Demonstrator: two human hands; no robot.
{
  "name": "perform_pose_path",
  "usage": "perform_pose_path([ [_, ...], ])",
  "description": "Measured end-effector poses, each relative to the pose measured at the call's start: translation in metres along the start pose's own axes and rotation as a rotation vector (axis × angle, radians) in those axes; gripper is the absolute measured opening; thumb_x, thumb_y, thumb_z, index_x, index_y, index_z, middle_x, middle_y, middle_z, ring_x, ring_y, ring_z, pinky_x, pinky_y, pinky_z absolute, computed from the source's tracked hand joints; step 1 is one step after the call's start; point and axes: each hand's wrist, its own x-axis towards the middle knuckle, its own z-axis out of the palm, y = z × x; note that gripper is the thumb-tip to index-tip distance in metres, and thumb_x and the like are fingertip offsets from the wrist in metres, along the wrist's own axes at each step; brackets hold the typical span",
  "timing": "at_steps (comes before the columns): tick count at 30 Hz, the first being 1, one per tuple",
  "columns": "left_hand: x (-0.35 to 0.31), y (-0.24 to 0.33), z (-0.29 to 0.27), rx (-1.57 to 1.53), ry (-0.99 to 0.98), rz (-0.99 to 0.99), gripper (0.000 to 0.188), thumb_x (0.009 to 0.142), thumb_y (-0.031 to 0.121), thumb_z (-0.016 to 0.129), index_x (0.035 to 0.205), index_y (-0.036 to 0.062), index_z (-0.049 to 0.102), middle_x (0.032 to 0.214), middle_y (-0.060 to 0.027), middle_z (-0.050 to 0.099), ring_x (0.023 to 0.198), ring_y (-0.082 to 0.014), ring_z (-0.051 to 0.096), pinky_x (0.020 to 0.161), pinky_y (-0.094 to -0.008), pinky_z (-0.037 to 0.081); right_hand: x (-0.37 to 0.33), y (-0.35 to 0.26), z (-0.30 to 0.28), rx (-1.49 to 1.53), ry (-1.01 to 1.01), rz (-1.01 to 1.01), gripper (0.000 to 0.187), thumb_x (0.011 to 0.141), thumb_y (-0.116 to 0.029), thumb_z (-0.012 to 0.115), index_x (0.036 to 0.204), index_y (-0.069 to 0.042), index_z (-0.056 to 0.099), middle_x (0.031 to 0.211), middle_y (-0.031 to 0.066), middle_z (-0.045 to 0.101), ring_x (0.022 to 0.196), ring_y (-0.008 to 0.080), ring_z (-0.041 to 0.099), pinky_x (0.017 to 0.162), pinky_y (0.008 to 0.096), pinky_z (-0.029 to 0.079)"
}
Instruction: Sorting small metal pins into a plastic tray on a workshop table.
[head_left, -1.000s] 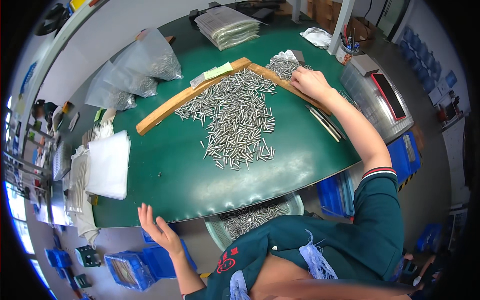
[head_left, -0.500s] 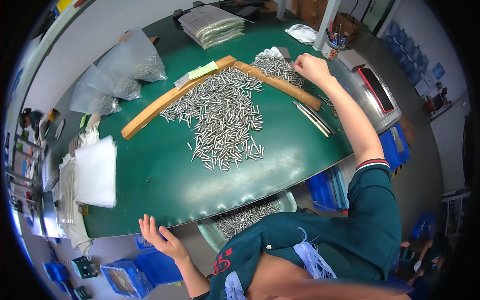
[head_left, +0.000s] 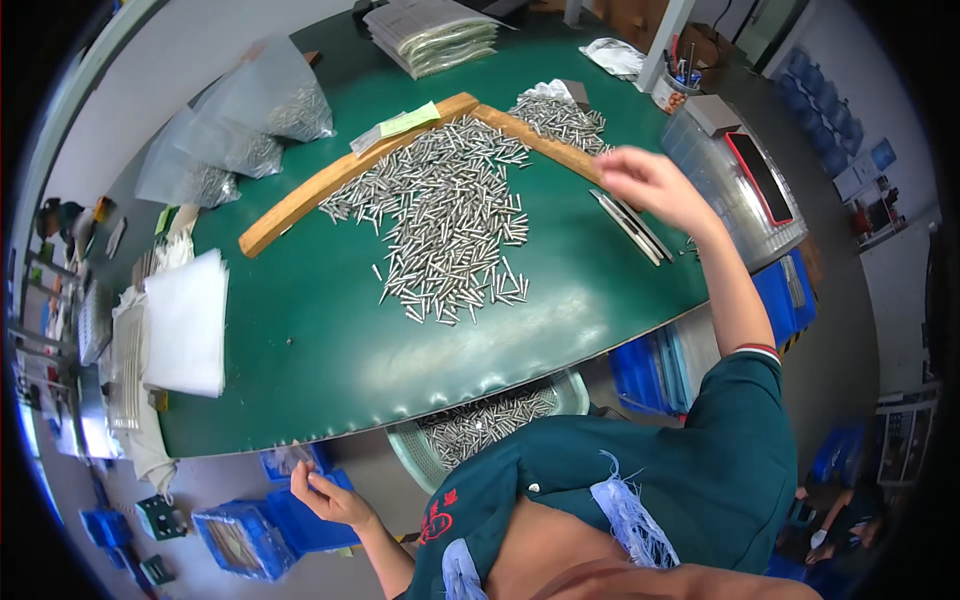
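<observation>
A large heap of small metal pins (head_left: 450, 220) spreads over the green table (head_left: 330, 330), bounded at the back by two wooden bars, a left one (head_left: 350, 180) and a right one (head_left: 540, 137). My right hand (head_left: 655, 188) hovers over the right bar's near end, above several pen-like tools (head_left: 630, 228). Motion smears its fingers, so I cannot make out whether they hold anything. Behind the right bar lies a smaller pile of pins (head_left: 560, 120). My left hand (head_left: 333, 500) hangs off the table's front edge, fingers loosely bent and apart, with nothing visible in it.
Filled plastic bags (head_left: 265, 115) stand at the back left, near white sheets (head_left: 187, 325). A green basket (head_left: 408, 447) of pins sits below the front edge. On the right, a red-edged phone (head_left: 758, 178) rests on a clear plastic box (head_left: 700, 165). Blue crates (head_left: 240, 540) stand lower left.
My right hand has come back from the smaller pile toward me, over the pen-like tools. My left hand has dropped slightly and its fingers have curled in. The view has shifted a little.
</observation>
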Motion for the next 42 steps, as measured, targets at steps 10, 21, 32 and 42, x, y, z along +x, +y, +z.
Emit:
perform_pose_path([
  [10, -0.025, -0.016, 0.003, 0.008, -0.532, -0.454, 0.036, 0.092, 0.017, 0.058, 0.122, -0.0017, 0.053, 0.124, -0.0157, 0.055, 0.11, -0.0262, 0.054, 0.098, -0.0352, 0.04, -0.142, 0.038, 0.087, -0.019, -0.911, 0.376, 0.036, 0.097, -0.034, 0.049, 0.097, 0.0, 0.064, 0.086, 0.0072, 0.069, 0.081, 0.0168, 0.066, 0.074, 0.0288, 0.05],
  [21, 0.003, 0.044, -0.007, -0.16, -0.298, -0.245, 0.02, 0.094, 0.004, 0.051, 0.11, -0.0024, 0.061, 0.101, -0.0103, 0.064, 0.096, -0.0166, 0.062, 0.084, -0.0287, 0.048, -0.154, 0.152, 0.201, 0.541, -0.083, 0.514, 0.066, 0.088, -0.038, 0.063, 0.134, 0.004, 0.043, 0.128, 0.0165, 0.055, 0.11, 0.0231, 0.054, 0.093, 0.0307, 0.041],
  [32, 0.101, 0.044, 0.073, 0.461, -0.463, 0.462, 0.041, 0.08, 0.026, 0.069, 0.116, 0.0091, 0.057, 0.118, -0.0115, 0.054, 0.121, -0.0312, 0.046, 0.099, -0.0483, 0.036, -0.168, 0.133, 0.199, 0.425, -0.148, 0.48, 0.064, 0.077, -0.009, 0.059, 0.136, 0.003, 0.038, 0.109, 0.0118, 0.063, 0.096, 0.0176, 0.058, 0.086, 0.0302, 0.046],
  [42, 0.165, 0.009, 0.089, 0.897, -0.423, 0.414, 0.055, 0.085, 0.021, 0.063, 0.135, 0.0086, 0.042, 0.14, -0.0108, 0.041, 0.135, -0.0292, 0.033, 0.102, -0.0619, 0.029, -0.152, 0.075, 0.098, -0.424, -0.599, 0.056, 0.055, 0.09, -0.041, 0.058, 0.12, 0.004, 0.057, 0.109, 0.0199, 0.064, 0.101, 0.0285, 0.064, 0.086, 0.0327, 0.049],
])
